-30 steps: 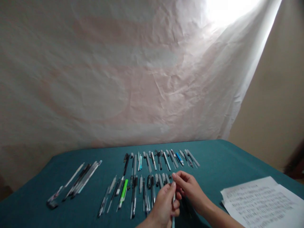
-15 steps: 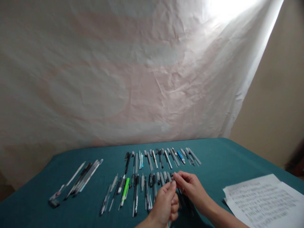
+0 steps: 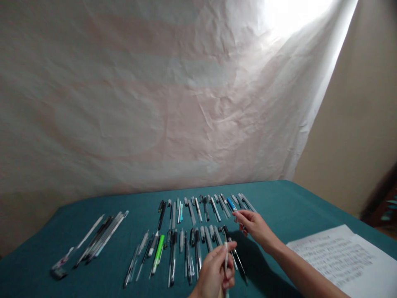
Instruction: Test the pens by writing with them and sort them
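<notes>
My left hand (image 3: 214, 271) is closed around a slim pale stick, perhaps a pen or refill (image 3: 226, 265), held nearly upright at the front. Its lower end runs out of the bottom of the picture. Off to the right and farther back, my right hand (image 3: 252, 227) hovers over the table with thumb and forefinger pinched together. Whatever lies between those fingertips is too small to make out. Under and beside the hands lie a black pen (image 3: 240, 265), a blue pen (image 3: 231, 203) and the near row of disassembled pens (image 3: 198, 250) with their caps.
A far row of pen parts (image 3: 189, 211) crosses the green tablecloth (image 3: 273, 198). On the left is a bundle of thin sticks (image 3: 104, 236) beside a clear wrapper (image 3: 58, 269). Written sheets (image 3: 338, 260) lie at right. A pale sheet (image 3: 186, 103) hangs behind.
My hands have parted: the right moved up and away toward the blue pen, while the left stayed low. The pale stick in my left hand now shows. The view has shifted slightly right.
</notes>
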